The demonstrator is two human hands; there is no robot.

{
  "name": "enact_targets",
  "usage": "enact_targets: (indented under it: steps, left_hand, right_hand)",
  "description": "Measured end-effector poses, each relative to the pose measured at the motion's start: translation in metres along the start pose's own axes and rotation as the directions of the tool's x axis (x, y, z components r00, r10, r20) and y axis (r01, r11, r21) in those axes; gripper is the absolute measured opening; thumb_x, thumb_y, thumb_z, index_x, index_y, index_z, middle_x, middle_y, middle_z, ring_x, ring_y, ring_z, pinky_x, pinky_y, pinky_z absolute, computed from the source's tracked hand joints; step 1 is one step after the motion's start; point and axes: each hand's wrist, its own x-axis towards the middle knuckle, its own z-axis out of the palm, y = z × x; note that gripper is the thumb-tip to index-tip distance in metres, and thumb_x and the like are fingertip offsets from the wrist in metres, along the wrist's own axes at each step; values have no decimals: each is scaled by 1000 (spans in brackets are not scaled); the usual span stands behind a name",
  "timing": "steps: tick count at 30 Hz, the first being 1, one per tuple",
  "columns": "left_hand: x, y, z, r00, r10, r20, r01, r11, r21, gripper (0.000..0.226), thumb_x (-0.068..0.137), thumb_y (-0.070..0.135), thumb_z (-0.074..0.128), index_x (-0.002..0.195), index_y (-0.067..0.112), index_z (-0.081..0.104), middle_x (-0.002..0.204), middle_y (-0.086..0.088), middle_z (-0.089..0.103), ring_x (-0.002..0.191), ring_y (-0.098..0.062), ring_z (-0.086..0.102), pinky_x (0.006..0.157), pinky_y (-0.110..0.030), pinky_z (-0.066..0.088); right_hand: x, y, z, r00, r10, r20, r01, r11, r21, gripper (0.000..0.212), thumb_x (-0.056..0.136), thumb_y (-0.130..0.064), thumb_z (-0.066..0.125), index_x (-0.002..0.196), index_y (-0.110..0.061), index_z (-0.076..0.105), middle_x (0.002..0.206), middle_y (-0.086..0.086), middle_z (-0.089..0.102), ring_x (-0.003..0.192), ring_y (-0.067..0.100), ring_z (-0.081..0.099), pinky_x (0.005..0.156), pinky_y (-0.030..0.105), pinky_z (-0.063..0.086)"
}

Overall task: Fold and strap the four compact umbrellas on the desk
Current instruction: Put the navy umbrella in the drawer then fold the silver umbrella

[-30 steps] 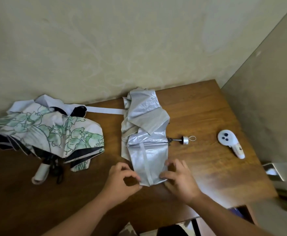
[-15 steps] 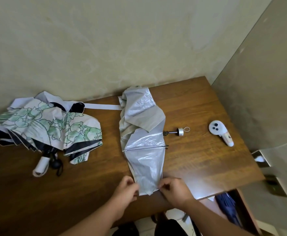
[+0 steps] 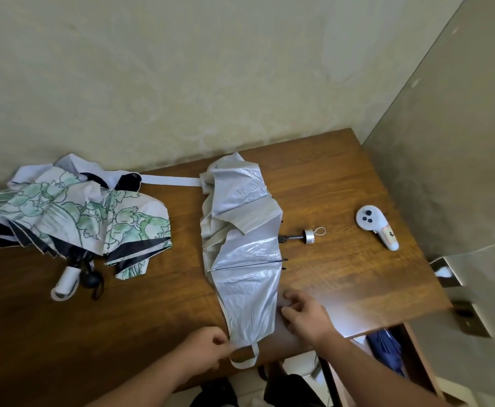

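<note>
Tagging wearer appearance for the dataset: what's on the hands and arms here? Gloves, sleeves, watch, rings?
Both bare. The left hand and right hand have no gloves, and no rings show. Both forearms are uncovered down to the frame edge: no sleeves, watch, bands, cables or markings in view.

We have a single view, from a wide-angle camera worn on the person's head. It looks forward and steeply down onto the wooden desk [image 3: 343,183], with the far wall [image 3: 211,69] filling the upper half and a side wall [image 3: 460,142] closing the right edge. We sit close: both forearms enter from the bottom edge, and the desk's near edge falls just under the camera. Straight lines bow toward the borders. With no second view, nothing is shared.
</note>
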Motion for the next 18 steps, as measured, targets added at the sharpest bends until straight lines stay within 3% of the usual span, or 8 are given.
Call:
enact_targets:
  steps: [2,5,9,13,16,18]
  left_hand:
    - [3,-5,-7,1000,4,6,-5,989,145,17,92,42,70,93,26,73,91,7,76,80,-10,72,71,-26,60]
    - [5,-4,-9,990,103,-99,-86,983,163,6,92,37,72,96,33,69,95,12,71,86,-4,67,77,-24,58]
    - [3,8,5,937,266,-227,-221,954,205,27,94,31,69,112,46,55,107,18,57,93,-3,59,72,-17,45]
    - [4,1,24,944,329,25,-316,879,357,24,91,32,68,113,40,68,109,14,56,101,-6,60,91,-23,50]
    - [1,-6,26,952,258,163,-301,880,368,20,90,37,67,109,43,69,105,15,66,95,-5,65,88,-23,55]
    - [-1,-6,18,949,259,180,-309,873,378,16,91,37,68,105,44,71,101,18,68,94,-4,67,87,-24,56]
  right_hand:
    - [-2,-8,-2,986,90,141,-89,996,-19,19,86,-26,74,105,-23,71,78,7,72,58,22,66,57,35,55]
    - [-9,-15,3,945,157,289,-132,986,-103,16,89,-30,73,100,-19,70,71,6,68,55,21,59,54,30,50]
    - [-12,-13,20,957,158,242,-143,987,-78,14,89,-27,73,92,-18,64,66,5,65,48,20,57,46,24,44]
    - [-12,-11,30,979,147,138,-136,987,-89,16,86,-23,72,81,-15,60,63,10,63,47,25,57,45,29,46]
    - [-15,-8,29,987,140,75,-129,981,-143,15,82,-23,72,76,-16,61,72,9,67,56,25,64,49,36,56]
    - [-19,-7,24,988,141,67,-124,970,-207,8,82,-23,71,79,-19,64,81,8,68,61,23,65,45,29,52]
